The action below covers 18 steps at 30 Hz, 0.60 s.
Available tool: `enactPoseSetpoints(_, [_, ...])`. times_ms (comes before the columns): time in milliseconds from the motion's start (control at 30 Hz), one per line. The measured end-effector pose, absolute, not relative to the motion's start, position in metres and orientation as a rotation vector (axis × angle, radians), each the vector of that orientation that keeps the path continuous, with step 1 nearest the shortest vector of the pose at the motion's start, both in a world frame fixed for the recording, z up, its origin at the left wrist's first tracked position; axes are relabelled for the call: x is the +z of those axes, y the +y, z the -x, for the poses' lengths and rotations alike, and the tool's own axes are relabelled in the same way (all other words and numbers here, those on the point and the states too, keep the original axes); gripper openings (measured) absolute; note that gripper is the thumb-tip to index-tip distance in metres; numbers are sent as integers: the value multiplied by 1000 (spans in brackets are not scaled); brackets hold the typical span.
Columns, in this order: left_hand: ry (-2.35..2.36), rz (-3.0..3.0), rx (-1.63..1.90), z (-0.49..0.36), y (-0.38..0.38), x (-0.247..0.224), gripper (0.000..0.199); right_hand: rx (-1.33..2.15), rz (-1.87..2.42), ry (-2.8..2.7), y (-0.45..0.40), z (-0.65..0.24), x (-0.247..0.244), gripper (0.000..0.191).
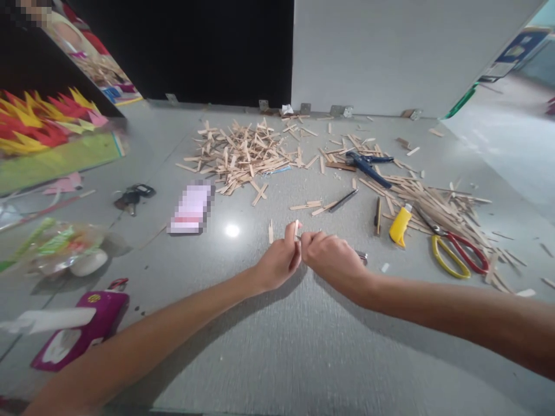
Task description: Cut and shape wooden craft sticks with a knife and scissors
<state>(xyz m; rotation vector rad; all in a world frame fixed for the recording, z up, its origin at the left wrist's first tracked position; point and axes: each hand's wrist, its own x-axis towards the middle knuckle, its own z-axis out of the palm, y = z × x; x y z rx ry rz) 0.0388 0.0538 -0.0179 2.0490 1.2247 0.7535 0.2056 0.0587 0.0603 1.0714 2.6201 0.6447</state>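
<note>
My left hand [280, 257] is closed with a small pale wooden piece [296, 229] standing up between its fingers. Right beside it, my right hand [332, 257] is closed in a fist; a thin dark tip shows between the two hands, too small to name. Just behind the hands a short wooden piece [271, 232] lies on the grey table [277, 352]. Farther back are a large pile of wooden sticks [247, 150] and a black pen-like tool [344, 200]. A metal object [362, 256] is partly hidden behind my right hand.
Right: yellow cutter [400, 225], scissors with red and yellow handles [451, 254], blue pliers-like tool [368, 167], more sticks [433, 202]. Left: blurred-out phone [191, 208], keys [132, 199], plastic bag [69, 248], purple case [87, 329], paper flames [39, 121]. Upright panels [368, 52] stand behind.
</note>
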Motion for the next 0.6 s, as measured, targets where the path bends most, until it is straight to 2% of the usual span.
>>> enactPoseSetpoints(100, [1219, -2033, 767, -39, 55, -18, 54, 608, -980, 2671, 80, -217, 57, 30])
enactPoseSetpoints(233, [1245, -2000, 749, -40, 54, -15, 48, 580, -903, 2705, 82, -220, 59, 27])
enactPoseSetpoints(400, [1216, -2098, 716, -42, 51, -12, 46, 700, -1153, 2601, 53, -206, 61, 34])
enactPoseSetpoints(600, [1262, -2085, 806, -42, 51, -14, 42, 472, -930, 2713, 84, -219, 63, 32])
